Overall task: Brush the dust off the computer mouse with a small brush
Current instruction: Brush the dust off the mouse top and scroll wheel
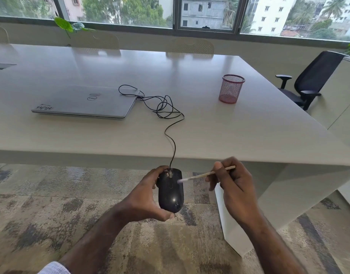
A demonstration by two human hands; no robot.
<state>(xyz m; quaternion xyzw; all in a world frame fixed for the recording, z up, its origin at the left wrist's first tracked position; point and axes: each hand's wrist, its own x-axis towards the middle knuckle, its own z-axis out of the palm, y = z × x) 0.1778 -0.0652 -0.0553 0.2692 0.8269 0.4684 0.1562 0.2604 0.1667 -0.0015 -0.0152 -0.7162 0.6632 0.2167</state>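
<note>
Computer mouse (171,191): being gripped by left hand (148,196); small brush (201,176), being pinched by right-hand fingers (216,171), is best stroked lightly toward the dusty wheel.

A glossy black plastic mouse (171,191), catching a bright point of light and dusted pale grey near its wheel, meets the soft white tip of a thin wooden-looking brush (204,175) at lower centre of the frame. Behind, a smooth, faintly reflective pale table (209,125) carries a matt silver laptop (85,101) and a pink wire-mesh cup (231,89); mottled carpet (41,194) covers the floor.
</note>
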